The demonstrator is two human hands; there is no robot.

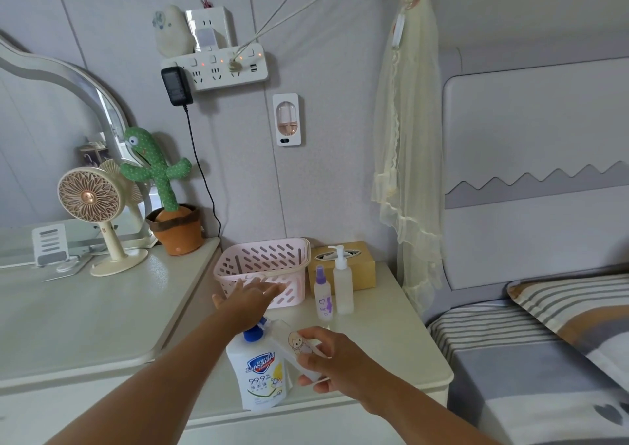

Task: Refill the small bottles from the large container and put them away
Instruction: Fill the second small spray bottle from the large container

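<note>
The small clear bottle (292, 345) sits tilted in the right hand (337, 363), low in the middle of the frame, with fingers and thumb curled round its lower end. Its top leans up and left toward the blue cap of the soap pouch (260, 375). Whether the bottle is capped cannot be told, and if it is not closed, that slant could let soap run out. The pouch stands just left of that hand, and the left forearm crosses right above its cap, so a dip of the arm could tip the soft pouch over. Farther up, the left hand (252, 296) lies flat with straight fingers at the front wall of the pink basket (238, 264). A push could slide the basket into the spray bottle (322, 296) and pump bottle (343, 289) standing just right of it.
</note>
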